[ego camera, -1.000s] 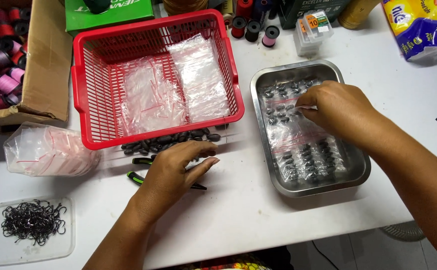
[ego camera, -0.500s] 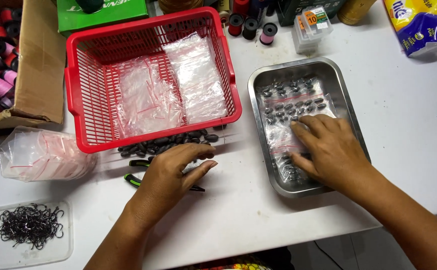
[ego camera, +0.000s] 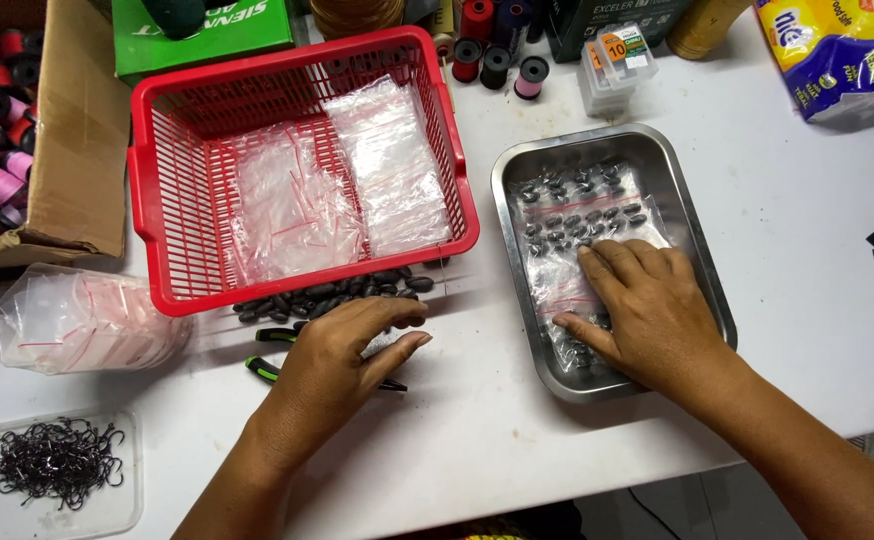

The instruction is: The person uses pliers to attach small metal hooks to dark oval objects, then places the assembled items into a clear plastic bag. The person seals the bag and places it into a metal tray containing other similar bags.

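Fingers of the right hand (ego camera: 647,310) lie flat on bagged sinkers (ego camera: 577,215) at right; left hand (ego camera: 342,365), spread, could scatter loose sinkers (ego camera: 332,293) off the table (ego camera: 517,440).

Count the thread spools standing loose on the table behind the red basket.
3 clearly: a red spool, a dark one and a pink-topped one, all on the white table behind the red basket. More may be hidden.

The white worktop (ego camera: 807,300) carries a red basket (ego camera: 157,240), a steel tray (ego camera: 702,270), a cardboard box (ego camera: 77,150), dark weights (ego camera: 327,292), green-handled pliers (ego camera: 267,370), a bag bundle (ego camera: 77,320) and a tub of hooks (ego camera: 57,462).
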